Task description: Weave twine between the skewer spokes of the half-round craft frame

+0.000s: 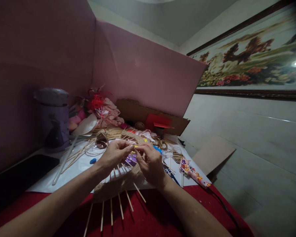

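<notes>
1. Left hand (117, 153) and right hand (150, 161) meet mid-view, fingertips nearly touching. Thumb and forefinger of each close in a pinch on a small yellow piece (135, 145).
2. Yellow piece sits right at the fingertips, in the narrow gap between the hands. Only a sliver shows; its ends and full shape are covered by the fingers.
3. Curved woven band (113, 188) lies below the grip, on the near side, apart from the pinching fingertips. Light sticks (120, 206) run out from it over the red cloth (162, 210).
4. Right hand covers part of the band's right side; cannot tell whether that hand touches it.
5. Purple item (131, 160) shows just under the fingertips, partly masked by the right hand and sticks. Kind unclear.
6. Blue item (157, 149) peeks out behind the right hand, mostly hidden; cannot identify.
7. Flower-patterned tool (194, 172) rests to the right of the hands, partly over the white sheet (79, 168).
8. Dark flat object (27, 174) at left, cut by the frame edge, detail lost in shadow. Framed picture (251, 62) runs off the right edge.
</notes>
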The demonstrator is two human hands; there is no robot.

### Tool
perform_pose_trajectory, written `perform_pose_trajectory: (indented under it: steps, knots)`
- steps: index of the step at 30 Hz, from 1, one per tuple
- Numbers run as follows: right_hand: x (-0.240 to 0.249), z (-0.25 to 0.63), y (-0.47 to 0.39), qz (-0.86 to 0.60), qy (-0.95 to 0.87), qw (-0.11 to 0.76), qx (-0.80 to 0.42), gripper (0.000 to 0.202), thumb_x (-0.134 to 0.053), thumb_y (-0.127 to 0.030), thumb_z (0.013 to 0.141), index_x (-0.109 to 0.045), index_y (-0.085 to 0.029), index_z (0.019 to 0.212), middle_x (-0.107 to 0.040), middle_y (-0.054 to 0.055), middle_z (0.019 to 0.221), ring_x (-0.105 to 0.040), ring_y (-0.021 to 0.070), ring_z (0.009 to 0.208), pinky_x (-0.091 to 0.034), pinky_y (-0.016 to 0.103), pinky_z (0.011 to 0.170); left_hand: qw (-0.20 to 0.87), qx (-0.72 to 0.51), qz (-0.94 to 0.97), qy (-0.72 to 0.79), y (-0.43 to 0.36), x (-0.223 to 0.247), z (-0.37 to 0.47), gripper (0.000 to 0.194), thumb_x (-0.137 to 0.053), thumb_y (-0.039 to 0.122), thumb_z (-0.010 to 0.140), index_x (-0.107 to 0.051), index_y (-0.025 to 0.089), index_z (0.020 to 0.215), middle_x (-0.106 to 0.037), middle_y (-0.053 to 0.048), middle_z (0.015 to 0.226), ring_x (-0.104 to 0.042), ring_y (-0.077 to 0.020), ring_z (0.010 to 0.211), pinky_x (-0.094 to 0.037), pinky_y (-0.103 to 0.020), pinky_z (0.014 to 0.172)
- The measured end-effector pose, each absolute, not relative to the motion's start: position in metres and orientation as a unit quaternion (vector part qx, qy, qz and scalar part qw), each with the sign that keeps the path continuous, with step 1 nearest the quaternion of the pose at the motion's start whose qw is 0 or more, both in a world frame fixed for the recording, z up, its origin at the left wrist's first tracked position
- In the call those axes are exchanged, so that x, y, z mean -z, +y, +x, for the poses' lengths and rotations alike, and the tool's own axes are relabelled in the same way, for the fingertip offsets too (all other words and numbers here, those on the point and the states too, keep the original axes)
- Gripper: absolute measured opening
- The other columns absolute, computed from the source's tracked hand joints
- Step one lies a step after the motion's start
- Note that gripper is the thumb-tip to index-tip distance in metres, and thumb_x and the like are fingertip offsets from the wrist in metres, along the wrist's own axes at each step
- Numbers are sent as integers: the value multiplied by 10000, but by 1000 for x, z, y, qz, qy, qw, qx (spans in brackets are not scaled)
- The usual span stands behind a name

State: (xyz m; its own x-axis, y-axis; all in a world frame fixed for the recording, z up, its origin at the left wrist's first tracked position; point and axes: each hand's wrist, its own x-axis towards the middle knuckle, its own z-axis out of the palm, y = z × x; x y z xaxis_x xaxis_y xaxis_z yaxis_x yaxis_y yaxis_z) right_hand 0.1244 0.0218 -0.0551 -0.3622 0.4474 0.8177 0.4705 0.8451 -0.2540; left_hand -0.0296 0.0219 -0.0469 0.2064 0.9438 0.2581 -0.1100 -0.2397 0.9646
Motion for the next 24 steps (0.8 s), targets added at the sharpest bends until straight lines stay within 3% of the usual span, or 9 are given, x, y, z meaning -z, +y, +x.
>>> perform_pose_trajectory:
  steps: [5, 9, 14, 19, 21, 24]
  knots:
    - [58, 128, 31, -319, -803, 500, 59, 122, -440, -127, 838, -551, -175, 856, -583, 64, 814, -544, 186, 772, -435, 302, 676, 471, -534, 587, 386, 17, 40, -25, 226, -647, 361, 666, -591, 149, 718, -401, 80, 453, -287, -51, 396, -178, -185, 386]
    - [59, 129, 36, -332, -796, 502, 67, 105, -430, -134, 847, -529, -170, 855, -566, 67, 812, -532, 187, 772, -427, 305, 686, 411, -516, 631, 408, 18, 42, -26, 196, -623, 335, 687, -626, 141, 666, -378, 79, 425, -294, -60, 395, -199, -197, 390]
    - [59, 128, 32, -316, -815, 483, 42, 111, -427, -149, 859, -532, -184, 849, -567, 58, 815, -539, 177, 777, -430, 286, 663, 361, -523, 654, 410, 22, 45, -30, 215, -630, 325, 693, -694, 122, 658, -574, -5, 555, -467, -108, 527, -356, -221, 501]
    - [58, 127, 28, -304, -815, 493, 11, 194, -465, -151, 837, -544, -180, 1011, -601, 71, 917, -558, 167, 746, -448, 278, 618, 379, -548, 639, 385, 21, 41, -31, 167, -672, 299, 660, -725, 143, 691, -676, -50, 682, -553, -142, 625, -417, -238, 571]
    - [57, 127, 27, -294, -822, 487, 0, 184, -466, -154, 839, -559, -186, 994, -612, 68, 920, -563, 163, 737, -454, 279, 622, 383, -552, 641, 371, 21, 40, -30, 165, -676, 302, 663, -729, 150, 699, -680, -48, 699, -557, -137, 635, -418, -233, 579]
    - [57, 126, 25, -289, -825, 485, -12, 156, -453, -150, 849, -579, -182, 934, -624, 60, 877, -570, 163, 743, -457, 282, 647, 390, -542, 637, 385, 22, 41, -31, 208, -659, 349, 690, -708, 147, 690, -572, 9, 534, -444, -86, 486, -320, -193, 442]
